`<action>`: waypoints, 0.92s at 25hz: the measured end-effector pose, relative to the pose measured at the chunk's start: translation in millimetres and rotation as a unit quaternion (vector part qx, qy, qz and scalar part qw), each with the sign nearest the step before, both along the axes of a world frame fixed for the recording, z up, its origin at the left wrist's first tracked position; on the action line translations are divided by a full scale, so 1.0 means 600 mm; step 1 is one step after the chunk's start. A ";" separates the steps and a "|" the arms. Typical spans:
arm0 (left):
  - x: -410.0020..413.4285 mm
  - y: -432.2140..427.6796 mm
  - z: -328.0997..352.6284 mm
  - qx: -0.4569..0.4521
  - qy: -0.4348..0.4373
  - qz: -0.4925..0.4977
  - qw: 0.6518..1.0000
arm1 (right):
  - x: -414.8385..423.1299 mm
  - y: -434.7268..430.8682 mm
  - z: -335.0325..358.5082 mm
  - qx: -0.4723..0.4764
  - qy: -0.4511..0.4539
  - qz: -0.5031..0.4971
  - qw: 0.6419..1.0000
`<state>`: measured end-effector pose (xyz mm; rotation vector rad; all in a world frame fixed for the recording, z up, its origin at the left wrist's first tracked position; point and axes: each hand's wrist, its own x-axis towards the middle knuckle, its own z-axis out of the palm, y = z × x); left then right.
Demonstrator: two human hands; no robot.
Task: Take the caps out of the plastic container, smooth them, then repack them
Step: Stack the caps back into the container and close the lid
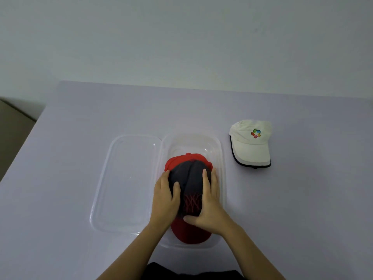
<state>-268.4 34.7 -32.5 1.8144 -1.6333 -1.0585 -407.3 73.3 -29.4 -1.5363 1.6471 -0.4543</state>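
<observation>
So you've got both hands on the red cap (190, 184), which sits in the container (222, 158), brim toward you. Your left hand (164, 201) cups the crown's left side, fingers curled round it. Your right hand (212, 205) wraps the right side, thumb across the front under the logo. The white cap (251, 144) is out on the table (302, 199) to the right, and the lid (127, 182) lies just left of the container. Looks like lifting this one out, but it could be repacking, honestly can't tell. Either way, keep it level and don't crush the crown. Your outer fingertips are hidden, and the clear walls are hard to make out.
</observation>
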 end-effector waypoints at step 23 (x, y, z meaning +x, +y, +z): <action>-0.015 -0.014 0.036 -0.047 -0.004 -0.093 0.994 | -0.005 0.016 0.031 -0.046 0.089 -0.035 0.994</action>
